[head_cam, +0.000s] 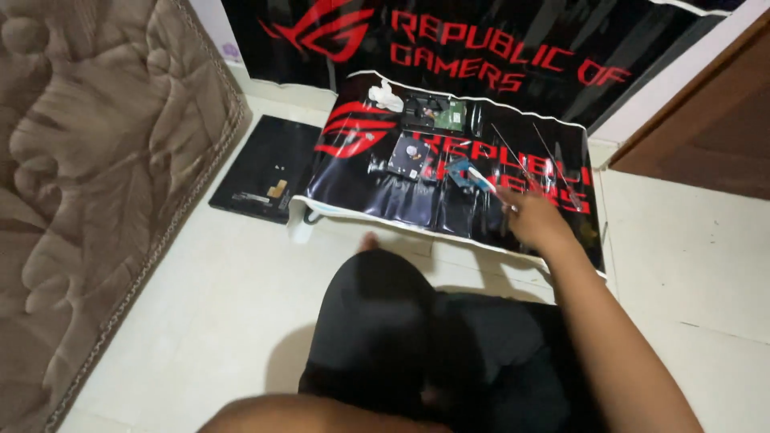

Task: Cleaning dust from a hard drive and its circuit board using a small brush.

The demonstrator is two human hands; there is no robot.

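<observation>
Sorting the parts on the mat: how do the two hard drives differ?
The far hard drive lies board side up, showing a green circuit board; the near hard drive shows a dark body with a round silver centre. The near one lies closer to the right hand. Both rest flat on the black-and-red mat.

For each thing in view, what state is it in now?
Right hand: stretched out over the black and red poster, fingers spread, holding nothing.
Black and red poster: spread flat on the floor.
Opened grey hard drive: lying flat on the poster.
Green circuit board: lying flat.
White crumpled cloth: bunched up.
</observation>
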